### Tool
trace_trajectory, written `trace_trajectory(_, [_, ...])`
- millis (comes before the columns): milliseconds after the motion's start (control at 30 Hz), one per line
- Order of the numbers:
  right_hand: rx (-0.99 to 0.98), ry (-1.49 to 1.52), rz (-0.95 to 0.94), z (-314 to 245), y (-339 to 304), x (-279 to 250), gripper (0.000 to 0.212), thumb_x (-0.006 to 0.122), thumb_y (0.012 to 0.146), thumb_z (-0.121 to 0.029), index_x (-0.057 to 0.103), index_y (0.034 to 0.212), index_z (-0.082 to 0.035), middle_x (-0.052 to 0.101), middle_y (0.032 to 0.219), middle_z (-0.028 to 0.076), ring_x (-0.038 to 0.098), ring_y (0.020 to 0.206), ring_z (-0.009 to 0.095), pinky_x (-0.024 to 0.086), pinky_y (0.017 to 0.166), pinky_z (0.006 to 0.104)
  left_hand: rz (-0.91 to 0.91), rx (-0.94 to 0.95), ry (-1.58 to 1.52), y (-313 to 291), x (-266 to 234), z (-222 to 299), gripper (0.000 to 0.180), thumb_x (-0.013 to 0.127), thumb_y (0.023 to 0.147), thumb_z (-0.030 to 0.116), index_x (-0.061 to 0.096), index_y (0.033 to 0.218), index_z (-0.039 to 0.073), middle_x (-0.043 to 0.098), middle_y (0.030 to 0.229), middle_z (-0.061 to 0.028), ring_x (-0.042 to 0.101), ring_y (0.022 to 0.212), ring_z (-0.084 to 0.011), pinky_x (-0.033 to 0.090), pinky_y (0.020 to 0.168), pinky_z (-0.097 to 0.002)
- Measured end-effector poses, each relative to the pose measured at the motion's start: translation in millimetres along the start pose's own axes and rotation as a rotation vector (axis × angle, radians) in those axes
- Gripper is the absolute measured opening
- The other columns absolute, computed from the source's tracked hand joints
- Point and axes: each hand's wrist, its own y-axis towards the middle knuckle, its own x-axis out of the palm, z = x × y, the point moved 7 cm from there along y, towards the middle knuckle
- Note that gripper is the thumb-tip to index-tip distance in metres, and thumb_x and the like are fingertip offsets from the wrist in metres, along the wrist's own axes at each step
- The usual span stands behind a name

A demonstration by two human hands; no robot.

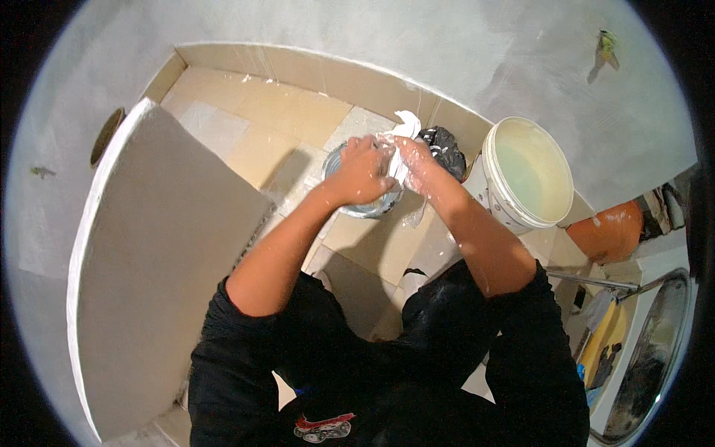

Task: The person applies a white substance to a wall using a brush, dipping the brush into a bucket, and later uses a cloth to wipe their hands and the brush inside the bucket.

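My two hands meet over a small round bucket (366, 211) on the tiled floor, its rim and wall smeared grey-white. Between them is a limp white bag (406, 125), wet-looking and smeared with white paste. My right hand (415, 165) is closed round it, its fingers coated white. My left hand (363, 171), fingers bent and spotted white, grips the side of the bag over the bucket. A flap of clear film (415, 215) hangs below my right hand. The hands cover most of the bucket's inside.
A black plastic bag (444, 151) lies right of my hands, beside a tall white bucket (488, 173) of cloudy water. An orange tub (611, 229) stands farther right. A low grey partition (164, 261) rises at left; a tiled skirting (298, 65) runs along the back wall.
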Motion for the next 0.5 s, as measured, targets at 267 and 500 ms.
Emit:
trace_trajectory(267, [0.052,-0.526,0.089,-3,11,-13,0.025,0.066,0.079,-0.005,0.063,0.103,0.004,0.067,0.088,0.013,0.066,0.071,0.023,0.053,0.057,0.0392,0.034,-0.171,-0.095,-9,-16,-74,0.028,0.07,0.077,0.023,0.072,0.101,0.008,0.058,0.111,-0.0195,0.048,0.111,-0.0377,0.039,0.101,-0.0439])
trace_trajectory(500, [-0.135,-1.432,0.061,3,33,-53,0.042,0.07,0.071,-0.011,0.065,0.109,0.006,0.067,0.105,0.025,0.067,0.093,0.034,0.052,0.085,0.0399,-0.225,-0.224,-0.016,-14,30,-142,0.029,0.067,0.076,0.02,0.073,0.1,0.005,0.067,0.104,-0.0221,0.063,0.1,-0.0368,0.049,0.091,-0.0428])
